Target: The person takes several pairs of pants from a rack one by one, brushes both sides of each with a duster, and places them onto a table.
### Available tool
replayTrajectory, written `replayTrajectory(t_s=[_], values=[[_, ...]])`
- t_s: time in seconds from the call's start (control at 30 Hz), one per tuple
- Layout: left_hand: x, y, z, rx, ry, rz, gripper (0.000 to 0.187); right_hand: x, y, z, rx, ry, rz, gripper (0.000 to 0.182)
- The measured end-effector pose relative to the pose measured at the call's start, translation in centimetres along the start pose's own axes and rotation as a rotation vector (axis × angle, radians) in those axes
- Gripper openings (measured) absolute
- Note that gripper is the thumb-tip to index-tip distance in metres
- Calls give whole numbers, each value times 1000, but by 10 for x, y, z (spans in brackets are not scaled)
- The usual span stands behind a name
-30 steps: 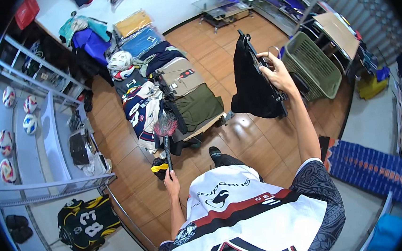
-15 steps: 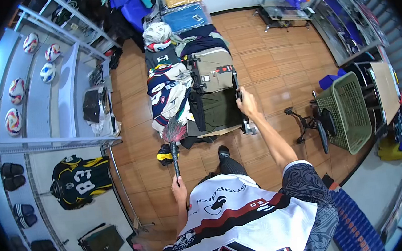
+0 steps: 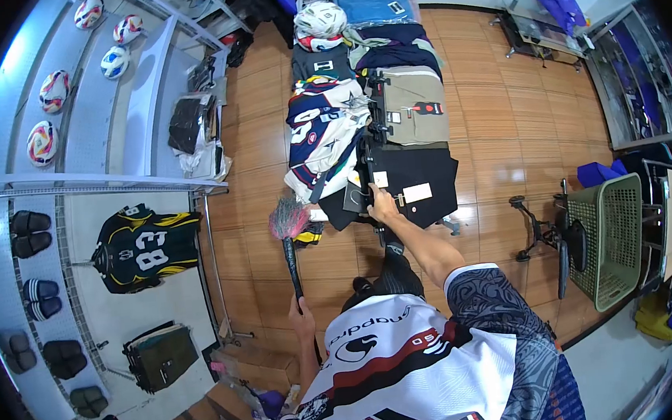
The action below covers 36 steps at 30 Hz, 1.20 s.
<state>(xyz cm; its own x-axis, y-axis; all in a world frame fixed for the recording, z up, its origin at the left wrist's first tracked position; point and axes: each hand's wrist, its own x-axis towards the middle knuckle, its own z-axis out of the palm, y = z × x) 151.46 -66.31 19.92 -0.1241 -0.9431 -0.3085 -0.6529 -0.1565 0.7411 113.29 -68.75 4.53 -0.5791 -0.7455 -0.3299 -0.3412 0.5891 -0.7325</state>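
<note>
Held in my left hand (image 3: 302,317) is the black handle of a duster (image 3: 292,265), its fluffy grey and pink head pointing away from me. My right hand (image 3: 383,205) is closed around a dark hanger bar (image 3: 369,164) at the left edge of a black folded garment (image 3: 432,175). White tags lie on that garment. Beyond it is a beige folded garment (image 3: 417,121) with a red and black tag. Left of the bar lies a white and navy jersey (image 3: 326,136). A yellow and black item (image 3: 311,233) shows behind the duster head.
A white helmet (image 3: 321,20) and a bagged blue garment (image 3: 371,6) lie farther back. Shelves with several footballs (image 3: 54,91) stand left, above a hanging green jersey (image 3: 150,248) and slippers (image 3: 41,300). On the right are a green basket (image 3: 607,244) and a glass table (image 3: 530,17).
My right hand has moved from the pile's right edge to its left. A black garment with white tags now shows where olive cloth lay. The view has shifted; the duster stays in my left hand.
</note>
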Motion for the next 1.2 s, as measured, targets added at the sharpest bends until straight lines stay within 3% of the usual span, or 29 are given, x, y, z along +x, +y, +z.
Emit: replayTrajectory(t_s=[0.13,0.33,0.47,0.53,0.6,0.67,0.8,0.83,0.93,0.97,1.03,1.1,1.13,1.17,1.2], values=[[-1,-6,-4,-29,-5,-13,30,-15,1,11,258,-24,68,83],[20,-20,0,-72,-80,60,33,-68,16,20,272,32,249,67],[42,-13,-2,-70,-224,147,34,-116,96,52,91,70,367,62],[54,-10,-4,-67,-291,174,35,-150,140,55,318,-24,576,51],[64,-9,-5,-91,-372,194,35,-204,148,43,721,167,869,33],[74,-9,-6,-73,-464,243,36,-260,157,32,834,373,955,22],[91,-10,-1,98,-654,456,37,-392,186,54,995,654,999,16],[88,-5,3,150,-720,591,37,-448,180,92,1070,788,1034,16],[74,-7,13,159,-872,730,38,-537,157,169,1155,981,1148,16],[62,1,9,261,-963,678,38,-564,147,199,1125,940,1243,19],[50,-17,23,251,-1053,801,38,-612,128,269,1300,948,1361,24],[20,-20,30,335,-1140,862,38,-652,99,333,1465,1130,1382,22],[1,-21,27,254,-1177,1014,38,-663,75,361,1552,1267,1455,15],[-17,-23,26,292,-1256,1005,38,-673,53,384,1643,1407,1526,18],[-34,-26,26,336,-1335,998,39,-689,35,400,1678,1368,1546,18]])
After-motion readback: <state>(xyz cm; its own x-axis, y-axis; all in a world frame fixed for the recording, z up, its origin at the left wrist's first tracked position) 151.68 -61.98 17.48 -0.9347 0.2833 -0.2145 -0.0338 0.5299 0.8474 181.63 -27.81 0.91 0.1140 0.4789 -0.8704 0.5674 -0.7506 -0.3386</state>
